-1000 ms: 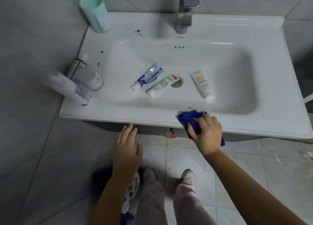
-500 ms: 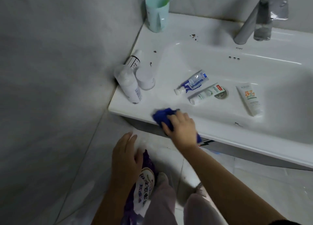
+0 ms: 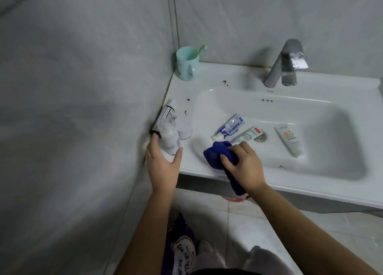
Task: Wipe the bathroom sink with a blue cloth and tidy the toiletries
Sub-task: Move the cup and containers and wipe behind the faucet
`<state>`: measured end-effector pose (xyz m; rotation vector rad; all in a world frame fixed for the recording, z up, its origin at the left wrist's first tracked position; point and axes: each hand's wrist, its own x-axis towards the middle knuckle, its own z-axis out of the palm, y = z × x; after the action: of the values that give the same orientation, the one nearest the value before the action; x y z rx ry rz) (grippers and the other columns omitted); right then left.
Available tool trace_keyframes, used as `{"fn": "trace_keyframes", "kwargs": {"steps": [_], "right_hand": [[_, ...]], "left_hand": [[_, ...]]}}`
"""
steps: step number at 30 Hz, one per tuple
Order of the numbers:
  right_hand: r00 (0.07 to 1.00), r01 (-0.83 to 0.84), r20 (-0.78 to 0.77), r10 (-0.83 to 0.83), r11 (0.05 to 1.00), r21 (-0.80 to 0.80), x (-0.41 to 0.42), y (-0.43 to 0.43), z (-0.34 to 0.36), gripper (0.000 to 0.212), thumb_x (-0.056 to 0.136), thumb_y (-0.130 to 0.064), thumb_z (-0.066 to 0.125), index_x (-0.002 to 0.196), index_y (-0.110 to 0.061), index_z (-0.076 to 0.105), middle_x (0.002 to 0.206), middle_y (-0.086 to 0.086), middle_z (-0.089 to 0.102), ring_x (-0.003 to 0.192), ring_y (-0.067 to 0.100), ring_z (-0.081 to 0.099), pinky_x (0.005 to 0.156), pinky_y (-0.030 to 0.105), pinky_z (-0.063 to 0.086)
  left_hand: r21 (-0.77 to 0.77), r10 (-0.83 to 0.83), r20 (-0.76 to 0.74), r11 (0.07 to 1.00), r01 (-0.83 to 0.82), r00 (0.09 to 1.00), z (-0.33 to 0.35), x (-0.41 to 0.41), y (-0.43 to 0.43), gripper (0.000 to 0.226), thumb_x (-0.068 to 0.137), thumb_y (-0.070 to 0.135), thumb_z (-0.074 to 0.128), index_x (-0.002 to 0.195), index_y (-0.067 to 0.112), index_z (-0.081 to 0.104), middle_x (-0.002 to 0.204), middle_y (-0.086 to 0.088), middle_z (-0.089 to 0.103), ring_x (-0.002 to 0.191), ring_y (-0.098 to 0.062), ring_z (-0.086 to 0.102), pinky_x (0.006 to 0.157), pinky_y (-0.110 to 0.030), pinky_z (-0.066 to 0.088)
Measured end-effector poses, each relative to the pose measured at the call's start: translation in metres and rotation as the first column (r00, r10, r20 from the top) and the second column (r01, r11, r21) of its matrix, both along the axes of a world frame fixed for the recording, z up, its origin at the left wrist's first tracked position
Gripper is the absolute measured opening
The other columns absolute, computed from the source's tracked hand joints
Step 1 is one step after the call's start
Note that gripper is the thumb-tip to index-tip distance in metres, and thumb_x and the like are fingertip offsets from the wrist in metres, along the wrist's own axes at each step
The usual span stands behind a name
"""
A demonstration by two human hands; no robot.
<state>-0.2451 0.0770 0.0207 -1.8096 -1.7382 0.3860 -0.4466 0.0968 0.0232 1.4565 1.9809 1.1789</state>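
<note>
Blue cloth (image 3: 215, 154): bunched in right hand (image 3: 244, 167), wiping sink (image 3: 321, 88) near-left rim. Left hand (image 3: 163, 163) spread beside white bottle (image 3: 170, 136); next, probably lift it clear.

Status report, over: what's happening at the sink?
Right hand gripping blue cloth on sink front edge. Left hand open by white bottle. Tubes lying in basin.

I see the left forearm (image 3: 154, 223) and right forearm (image 3: 300, 221) bare. Back from the fingers (image 3: 153, 145) of the left hand (image 3: 163, 164) hangs a purple top (image 3: 179, 230) with a white printed patch (image 3: 183, 252), pale trousers (image 3: 213, 262) beside it.
</note>
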Motion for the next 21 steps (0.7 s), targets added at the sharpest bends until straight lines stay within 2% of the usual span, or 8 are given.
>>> {"fn": "trace_keyframes", "kwargs": {"steps": [3, 7, 10, 14, 18, 21], "right_hand": [[0.999, 0.035, -0.009, -0.035, 0.999, 0.008, 0.007, -0.001, 0.014, 0.024, 0.080, -0.027, 0.069, 0.096, -0.009, 0.065, 0.087, 0.008, 0.056, 0.079, 0.029, 0.056, 0.068, 0.033, 0.045], [0.997, 0.076, -0.006, -0.076, 0.997, 0.019, 0.020, -0.006, 0.025, 0.024, 0.081, -0.028, 0.068, 0.097, -0.009, 0.064, 0.089, 0.007, 0.056, 0.080, 0.027, 0.055, 0.067, 0.031, 0.043], [0.993, 0.117, -0.011, -0.117, 0.993, 0.016, 0.035, -0.014, 0.029, 0.024, 0.080, -0.028, 0.069, 0.096, -0.011, 0.065, 0.092, 0.006, 0.057, 0.081, 0.026, 0.056, 0.067, 0.030, 0.043], [0.982, 0.190, -0.023, -0.190, 0.982, -0.004, 0.075, -0.032, 0.033, 0.022, 0.081, -0.026, 0.067, 0.097, -0.011, 0.065, 0.092, 0.003, 0.055, 0.079, 0.023, 0.056, 0.067, 0.030, 0.043], [0.952, 0.303, -0.035, -0.303, 0.953, 0.002, 0.134, -0.054, 0.036, 0.017, 0.081, -0.024, 0.067, 0.091, -0.010, 0.064, 0.086, -0.001, 0.049, 0.072, 0.020, 0.052, 0.062, 0.027, 0.036], [0.924, 0.379, -0.052, -0.379, 0.925, -0.012, 0.183, -0.068, 0.037, 0.015, 0.082, -0.024, 0.066, 0.088, -0.011, 0.063, 0.086, 0.000, 0.049, 0.069, 0.020, 0.052, 0.060, 0.027, 0.035]], "left_hand": [[0.036, -0.007, 0.075, 0.999, 0.004, 0.997, 0.006, 0.003, 0.020, 0.067, 0.072, 0.021, 0.076, 0.129, 0.007, 0.044, 0.126, -0.010, 0.052, 0.115, -0.026, 0.049, 0.092, -0.040, 0.045], [0.021, 0.014, 0.130, 1.000, -0.017, 0.991, 0.011, 0.004, 0.035, 0.049, 0.072, 0.018, 0.075, 0.115, 0.007, 0.053, 0.109, -0.009, 0.062, 0.100, -0.028, 0.059, 0.082, -0.037, 0.049], [0.047, -0.021, 0.156, 0.999, 0.014, 0.988, 0.013, 0.005, 0.031, 0.040, 0.068, 0.019, 0.076, 0.102, 0.017, 0.056, 0.100, -0.003, 0.065, 0.092, -0.024, 0.062, 0.078, -0.037, 0.051], [0.092, -0.052, 0.162, 0.995, 0.037, 0.985, 0.033, 0.031, 0.007, 0.043, 0.067, 0.020, 0.080, 0.098, 0.030, 0.052, 0.101, 0.006, 0.063, 0.093, -0.019, 0.060, 0.080, -0.034, 0.049], [0.072, -0.158, 0.226, 0.987, 0.146, 0.961, 0.054, 0.083, -0.013, 0.043, 0.067, 0.021, 0.081, 0.096, 0.030, 0.051, 0.092, 0.012, 0.059, 0.083, -0.018, 0.055, 0.073, -0.027, 0.044], [0.072, -0.287, 0.288, 0.958, 0.278, 0.914, 0.060, 0.136, -0.022, 0.045, 0.065, 0.022, 0.083, 0.091, 0.038, 0.050, 0.091, 0.024, 0.058, 0.078, -0.010, 0.055, 0.068, -0.019, 0.043]]}}
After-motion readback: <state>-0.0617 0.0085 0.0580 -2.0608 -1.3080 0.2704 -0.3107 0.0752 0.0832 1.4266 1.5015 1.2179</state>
